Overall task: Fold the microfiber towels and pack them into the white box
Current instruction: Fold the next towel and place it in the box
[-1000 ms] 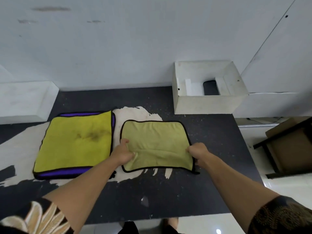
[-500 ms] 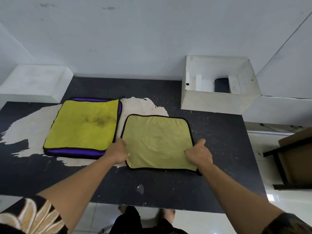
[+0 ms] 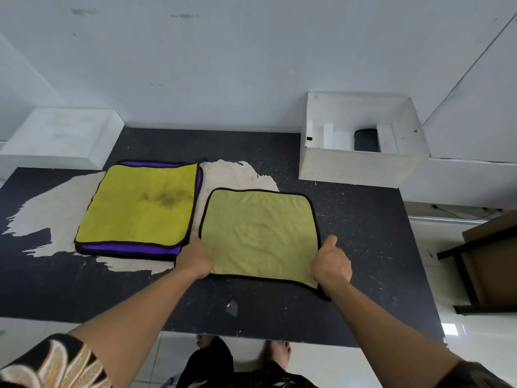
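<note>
A pale green towel (image 3: 260, 233) with black edging lies flat on the dark table (image 3: 363, 247), in the middle. My left hand (image 3: 195, 259) holds its near-left corner, with the fingers tucked under the edge. At the near-right corner my right hand (image 3: 331, 264) grips the towel, thumb on top and pointing away. To the left lies a stack of brighter yellow towels with purple undersides (image 3: 140, 208). The open white box (image 3: 361, 166) stands at the back right of the table, and a dark rolled item (image 3: 366, 140) sits inside it.
A white block (image 3: 61, 138) sits at the table's back left, against the wall. The tabletop has a worn pale patch (image 3: 237, 177) and a small scrap (image 3: 231, 308) near the front edge. A brown cardboard box on a black frame (image 3: 489, 261) stands on the floor to the right.
The green towel has been pulled flat and its crease is gone. Both hands have shifted from its sides to the near corners. The view has tilted up.
</note>
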A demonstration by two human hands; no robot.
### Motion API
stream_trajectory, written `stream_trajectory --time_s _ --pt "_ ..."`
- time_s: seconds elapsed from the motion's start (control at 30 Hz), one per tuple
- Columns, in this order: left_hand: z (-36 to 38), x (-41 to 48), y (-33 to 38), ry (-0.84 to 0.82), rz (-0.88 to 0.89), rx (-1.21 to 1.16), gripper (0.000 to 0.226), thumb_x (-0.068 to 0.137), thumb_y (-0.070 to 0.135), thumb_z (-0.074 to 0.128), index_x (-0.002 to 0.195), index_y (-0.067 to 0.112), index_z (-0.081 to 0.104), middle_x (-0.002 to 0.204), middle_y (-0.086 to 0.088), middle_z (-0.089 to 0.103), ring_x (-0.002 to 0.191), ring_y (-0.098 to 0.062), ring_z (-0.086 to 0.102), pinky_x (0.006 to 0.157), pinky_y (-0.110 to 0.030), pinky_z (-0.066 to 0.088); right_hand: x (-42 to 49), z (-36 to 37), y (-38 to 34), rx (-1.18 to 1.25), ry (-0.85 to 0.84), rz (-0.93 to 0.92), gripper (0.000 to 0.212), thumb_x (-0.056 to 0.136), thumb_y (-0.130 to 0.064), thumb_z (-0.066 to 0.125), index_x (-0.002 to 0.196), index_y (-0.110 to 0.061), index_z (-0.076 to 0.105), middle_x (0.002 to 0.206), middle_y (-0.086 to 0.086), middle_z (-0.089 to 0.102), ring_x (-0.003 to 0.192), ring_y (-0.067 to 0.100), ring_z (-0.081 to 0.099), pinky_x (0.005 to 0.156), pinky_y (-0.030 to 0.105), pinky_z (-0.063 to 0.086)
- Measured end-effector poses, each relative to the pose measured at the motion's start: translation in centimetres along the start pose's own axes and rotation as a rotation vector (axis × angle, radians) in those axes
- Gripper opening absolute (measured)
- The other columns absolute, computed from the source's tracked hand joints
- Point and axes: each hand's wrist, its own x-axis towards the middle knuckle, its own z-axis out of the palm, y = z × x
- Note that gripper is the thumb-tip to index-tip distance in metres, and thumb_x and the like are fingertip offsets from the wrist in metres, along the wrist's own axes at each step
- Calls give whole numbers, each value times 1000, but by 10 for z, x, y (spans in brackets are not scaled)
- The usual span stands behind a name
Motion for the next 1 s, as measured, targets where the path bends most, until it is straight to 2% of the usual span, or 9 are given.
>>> stream_trajectory --time_s 0.17,0.23,0.3,0.4,0.53,0.63,0.77,0.9,1.0 --pt "-4 -4 -9 -60 106 37 32 91 15 56 122 12 47 115 -10 60 94 -22 54 79 -34 49 -5 5 8 -18 74 -178 30 90 -21 50 118 -12 40 116 11 52 101 30 54 74 36 44" --pt "-3 -7 -12 -90 134 80 35 90 26 64 119 15 48 116 -9 58 94 -22 54 80 -34 49 -8 7 14 -138 105 -308 38 87 -37 58 114 -15 44 114 7 44 101 26 48 72 34 46" --pt "-3 -13 -14 38 190 294 47 86 39 70 120 16 46 119 -10 50 95 -23 55 78 -35 51 -9 10 22 -302 185 -515 40 83 -47 61 108 -17 52 109 4 39 99 23 40 76 33 47" --pt "-2 -21 -9 367 489 564 59 77 41 76 123 15 50 121 -11 43 99 -23 52 81 -35 52 -11 15 33 -385 173 -763 44 80 -59 60 100 -21 61 107 2 43 99 22 41 85 36 44" --pt "10 -23 -8 246 888 594 50 84 40 69 127 20 55 134 -10 42 117 -26 48 102 -42 46 -14 23 39 -376 140 -846 41 81 -60 60 100 -24 60 108 2 46 97 23 45 84 38 45" --pt "17 -27 -13 206 909 666 39 80 30 74 116 18 64 124 -8 48 107 -25 52 89 -40 52 -14 28 42 -417 200 -893 23 86 -43 63 93 -22 62 100 4 51 89 24 49 75 39 49" --pt "25 -32 -26 217 832 753 62 44 4 87 101 12 64 97 -8 58 79 -24 58 63 -36 54 -17 32 44 -537 208 -966 15 82 -17 63 97 -16 59 96 10 55 85 28 52 70 40 47" --pt "30 -34 -32 235 684 755 65 39 0 86 98 11 61 91 -10 59 75 -28 59 61 -39 50 -27 35 34 -554 200 -872 20 85 -10 55 104 -14 51 97 12 53 84 30 51 69 41 44" --pt "29 -33 -34 214 649 671 49 57 7 80 101 13 61 94 -7 61 79 -25 60 68 -37 53 -31 36 31 -564 205 -840 16 86 -13 56 102 -15 53 94 11 54 81 29 50 68 40 43"
